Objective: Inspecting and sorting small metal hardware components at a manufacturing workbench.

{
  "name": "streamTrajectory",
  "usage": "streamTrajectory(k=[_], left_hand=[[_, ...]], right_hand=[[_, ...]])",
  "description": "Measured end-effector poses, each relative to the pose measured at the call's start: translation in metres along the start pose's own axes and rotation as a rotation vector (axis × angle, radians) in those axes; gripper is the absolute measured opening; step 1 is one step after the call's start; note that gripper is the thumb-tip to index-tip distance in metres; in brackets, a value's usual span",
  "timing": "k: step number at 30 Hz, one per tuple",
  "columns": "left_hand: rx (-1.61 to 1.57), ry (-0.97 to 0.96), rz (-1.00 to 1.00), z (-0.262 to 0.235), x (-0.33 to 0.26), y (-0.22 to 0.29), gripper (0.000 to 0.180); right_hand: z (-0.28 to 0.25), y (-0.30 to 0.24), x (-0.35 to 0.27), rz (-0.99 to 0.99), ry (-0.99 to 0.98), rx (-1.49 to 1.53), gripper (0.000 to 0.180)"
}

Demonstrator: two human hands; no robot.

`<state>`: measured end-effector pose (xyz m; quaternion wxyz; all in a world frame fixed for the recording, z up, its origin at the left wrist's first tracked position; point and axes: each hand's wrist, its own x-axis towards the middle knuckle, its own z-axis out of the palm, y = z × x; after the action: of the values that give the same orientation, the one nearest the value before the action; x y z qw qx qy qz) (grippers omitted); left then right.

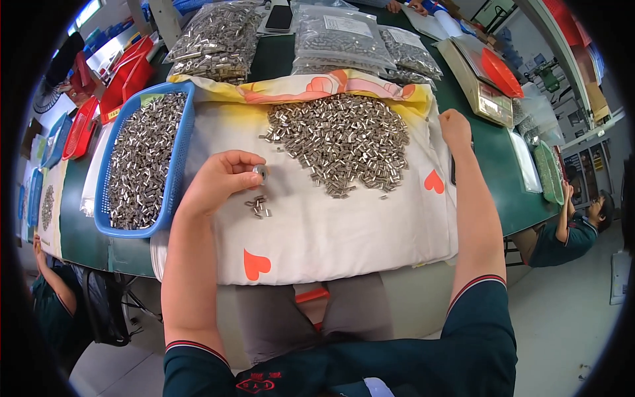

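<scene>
My left hand (228, 177) pinches a small round metal ring gauge (260, 173) between thumb and fingertips, above the white cloth. Just below it lie several loose metal sleeves (258, 207). A big pile of the same short, shiny metal sleeves (344, 139) covers the far middle of the cloth. My right hand (455, 128) is closed in a fist by the cloth's right edge; whether anything is inside it is hidden. To the left of my left hand stands a blue plastic basket (180, 173) filled with more sleeves.
The cloth (324, 245) lies over a green table (493, 178). Clear bags of metal parts (344, 41) and a phone (279, 18) are at the back. A scale (483, 86) with a red tray (501, 71) stands right. Co-workers sit at left (56, 291) and right (569, 238).
</scene>
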<state>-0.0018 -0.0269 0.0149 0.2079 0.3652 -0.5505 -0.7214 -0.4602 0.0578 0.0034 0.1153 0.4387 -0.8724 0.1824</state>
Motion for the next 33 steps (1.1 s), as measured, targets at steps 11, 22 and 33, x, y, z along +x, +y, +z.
streamTrajectory(k=[11, 22, 33], left_hand=[[0.213, -0.233, 0.0, 0.0, -0.005, 0.005, 0.027], [0.286, -0.251, 0.082, 0.013, -0.006, 0.005, 0.028], [-0.08, -0.15, 0.127, 0.002, 0.014, -0.014, 0.031]], right_hand=[[-0.046, -0.093, -0.063, -0.237, -0.061, 0.404, 0.02], [-0.016, -0.184, -0.149, -0.846, -0.169, 0.261, 0.003], [-0.025, -0.233, -0.147, -0.193, -0.679, 1.141, 0.008]])
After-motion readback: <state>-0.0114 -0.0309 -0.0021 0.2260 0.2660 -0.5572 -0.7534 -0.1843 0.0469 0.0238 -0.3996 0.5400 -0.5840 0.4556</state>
